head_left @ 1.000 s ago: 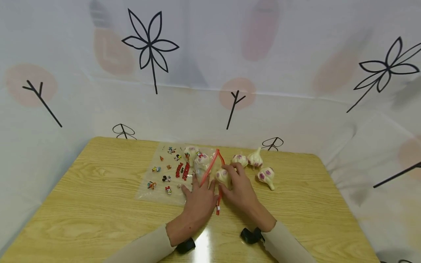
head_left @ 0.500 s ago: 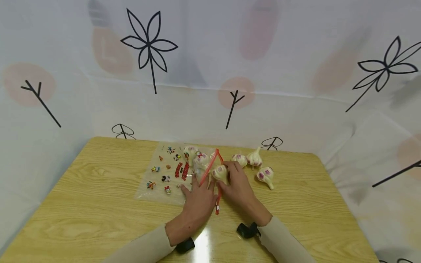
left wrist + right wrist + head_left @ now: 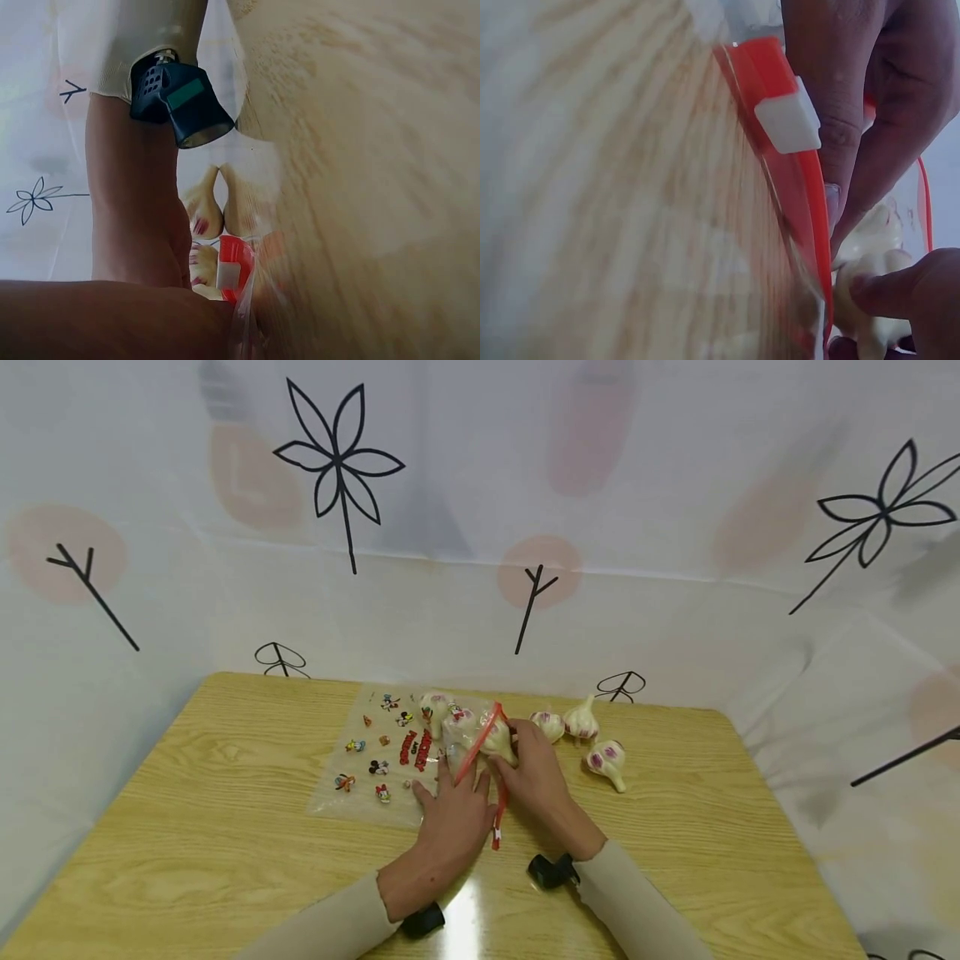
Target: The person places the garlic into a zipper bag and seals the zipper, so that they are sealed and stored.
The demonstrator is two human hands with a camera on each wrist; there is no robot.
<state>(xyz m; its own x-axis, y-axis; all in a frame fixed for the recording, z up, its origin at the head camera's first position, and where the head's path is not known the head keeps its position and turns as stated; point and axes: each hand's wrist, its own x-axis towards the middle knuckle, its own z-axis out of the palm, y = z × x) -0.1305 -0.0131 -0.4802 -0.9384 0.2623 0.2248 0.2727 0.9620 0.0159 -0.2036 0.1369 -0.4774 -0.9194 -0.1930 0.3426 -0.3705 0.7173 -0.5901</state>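
Note:
A clear zip bag [image 3: 337, 806] printed with cartoon figures lies flat, its red zip edge [image 3: 480, 743] facing right and parted. My left hand [image 3: 456, 822] presses the mouth of the bag with spread, straight fingers. Inside show garlic bulbs [image 3: 459, 725] near the opening. My right hand [image 3: 536, 777] grips another garlic bulb [image 3: 495, 739] by its side and has it within the mouth, partly behind the red edge. The right wrist view shows a thumb on this bulb [image 3: 866, 300] and the white slider [image 3: 787, 124] on the lower zip strip.
On the right of the wooden table [image 3: 675, 827] lie three loose garlic bulbs: one [image 3: 550, 725] close beyond the right hand, one [image 3: 582, 720] beside it, one [image 3: 606, 762] nearer. A patterned cloth [image 3: 450, 610] hangs behind the table's back edge.
My right hand has carried the garlic bulb leftward and away from me, from outside the red edge into the bag's mouth. My left hand stays in place.

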